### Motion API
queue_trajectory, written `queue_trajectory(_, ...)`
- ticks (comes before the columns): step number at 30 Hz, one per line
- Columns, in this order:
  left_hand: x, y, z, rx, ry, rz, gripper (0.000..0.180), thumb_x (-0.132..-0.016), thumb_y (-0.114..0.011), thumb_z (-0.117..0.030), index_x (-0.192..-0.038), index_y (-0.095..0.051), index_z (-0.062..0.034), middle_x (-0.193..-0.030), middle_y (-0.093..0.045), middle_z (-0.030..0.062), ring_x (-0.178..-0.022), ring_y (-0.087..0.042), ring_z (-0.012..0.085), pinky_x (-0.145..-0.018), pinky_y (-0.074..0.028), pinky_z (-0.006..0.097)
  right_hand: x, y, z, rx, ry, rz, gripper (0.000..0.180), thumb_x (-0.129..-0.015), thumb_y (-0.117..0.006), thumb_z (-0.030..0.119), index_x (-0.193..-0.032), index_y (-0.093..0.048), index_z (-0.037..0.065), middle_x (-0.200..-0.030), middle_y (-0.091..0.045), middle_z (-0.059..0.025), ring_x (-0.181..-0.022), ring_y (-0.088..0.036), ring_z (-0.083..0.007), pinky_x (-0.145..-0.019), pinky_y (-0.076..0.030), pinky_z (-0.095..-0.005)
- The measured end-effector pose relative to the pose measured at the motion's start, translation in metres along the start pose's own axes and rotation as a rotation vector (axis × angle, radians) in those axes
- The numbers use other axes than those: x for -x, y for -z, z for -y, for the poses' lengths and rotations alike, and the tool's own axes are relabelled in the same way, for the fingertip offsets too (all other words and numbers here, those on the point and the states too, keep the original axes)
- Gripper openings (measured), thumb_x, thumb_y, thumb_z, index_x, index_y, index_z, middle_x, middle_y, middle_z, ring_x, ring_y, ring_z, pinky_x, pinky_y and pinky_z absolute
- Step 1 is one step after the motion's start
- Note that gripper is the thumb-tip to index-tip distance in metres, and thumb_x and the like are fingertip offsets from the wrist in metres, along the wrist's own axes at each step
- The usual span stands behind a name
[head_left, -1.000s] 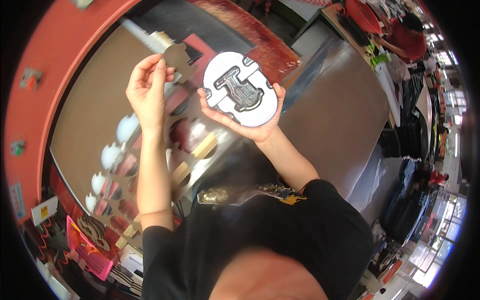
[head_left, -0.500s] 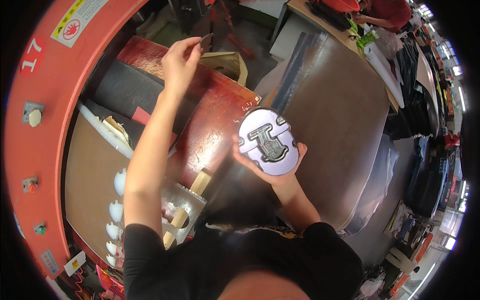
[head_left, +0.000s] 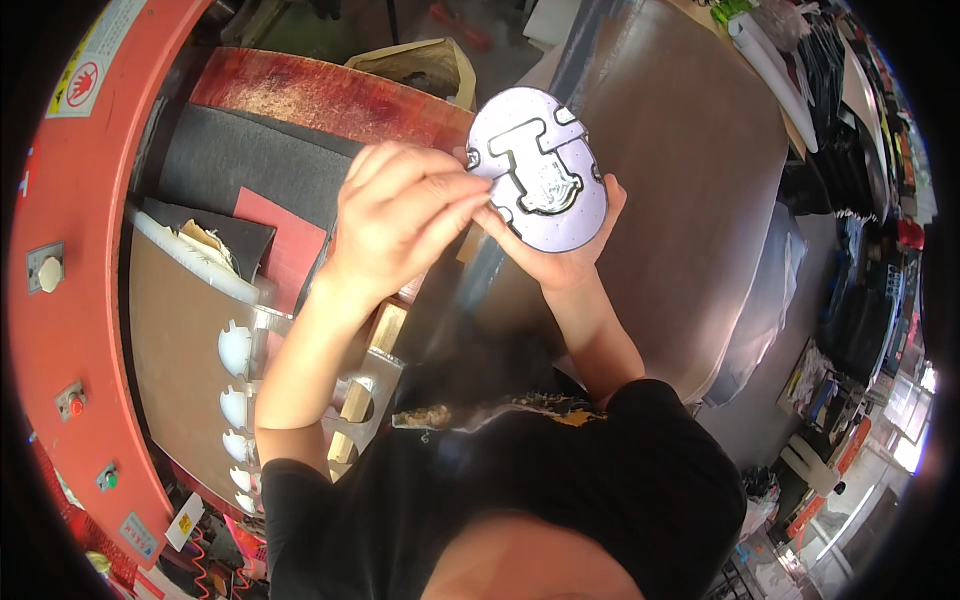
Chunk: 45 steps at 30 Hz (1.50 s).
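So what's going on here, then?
A person's right hand holds up a white oval plate marked with dark outlines. The left hand has its fingers pinched at the plate's left side; whether they hold anything is hard to tell. A red machine stands at the left.

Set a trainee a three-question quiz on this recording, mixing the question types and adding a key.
1. Which hand holds the white oval plate?
2. True or false: on the red machine frame, the red button lies between the white button and the green button.
3. The left hand's fingertips are nearest: A) the plate's left side; B) the green button; C) the pink sheet.

Key: 1. the right hand; 2. true; 3. A.
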<state>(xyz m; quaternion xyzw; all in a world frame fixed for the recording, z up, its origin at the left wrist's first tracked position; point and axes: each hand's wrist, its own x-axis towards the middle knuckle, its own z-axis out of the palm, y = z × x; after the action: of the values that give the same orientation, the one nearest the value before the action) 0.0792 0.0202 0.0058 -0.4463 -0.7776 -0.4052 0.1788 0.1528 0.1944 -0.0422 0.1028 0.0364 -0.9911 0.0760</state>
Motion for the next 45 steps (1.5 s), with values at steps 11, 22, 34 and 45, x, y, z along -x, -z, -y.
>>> queue_trajectory(11,0.014,-0.002,-0.013,-0.072,-0.148,0.093,0.028,-0.065,-0.075,-0.014,-0.093,-0.074,-0.0141,-0.09,-0.065,-0.0029,-0.088,-0.061,0.0178,-0.077,-0.046,0.033,0.008,0.004,-0.013,-0.074,-0.027,0.154,0.074,-0.079,-0.057,0.054,-0.136,-0.05,0.009,-0.134,-0.055,-0.0136,-0.123,-0.05,-0.0318,-0.105,-0.038,-0.0477)
queue_trajectory(22,0.01,-0.003,-0.003,-0.144,-0.314,0.196,0.023,-0.063,-0.071,-0.012,-0.086,-0.072,-0.0096,-0.087,-0.066,-0.0004,-0.083,-0.064,0.0166,-0.079,-0.05,0.033,0.008,0.006,-0.018,0.039,0.029,0.136,0.067,-0.083,-0.061,0.046,-0.136,-0.048,0.006,-0.131,-0.057,-0.0103,-0.121,-0.052,-0.0267,-0.105,-0.039,-0.0406)
queue_trajectory(34,0.003,-0.01,0.004,0.067,0.098,-0.262,0.01,-0.081,-0.072,0.0,-0.09,-0.067,-0.0008,-0.091,-0.069,0.0101,-0.078,-0.066,0.0185,-0.073,-0.053,0.03,0.003,-0.005,-0.016,-0.028,-0.009,0.078,0.075,-0.08,-0.062,0.047,-0.14,-0.043,0.006,-0.138,-0.05,-0.0153,-0.128,-0.046,-0.0361,-0.113,-0.031,-0.0523)
queue_trajectory(45,0.007,-0.009,0.012,0.169,0.115,0.111,0.023,-0.075,-0.072,0.002,-0.097,-0.069,-0.0039,-0.094,-0.07,0.0097,-0.082,-0.068,0.0236,-0.073,-0.056,0.032,0.003,0.001,-0.008,0.004,0.011,0.038,0.072,-0.083,-0.058,0.05,-0.139,-0.044,0.006,-0.135,-0.052,-0.0139,-0.13,-0.046,-0.0305,-0.114,-0.028,-0.0554)
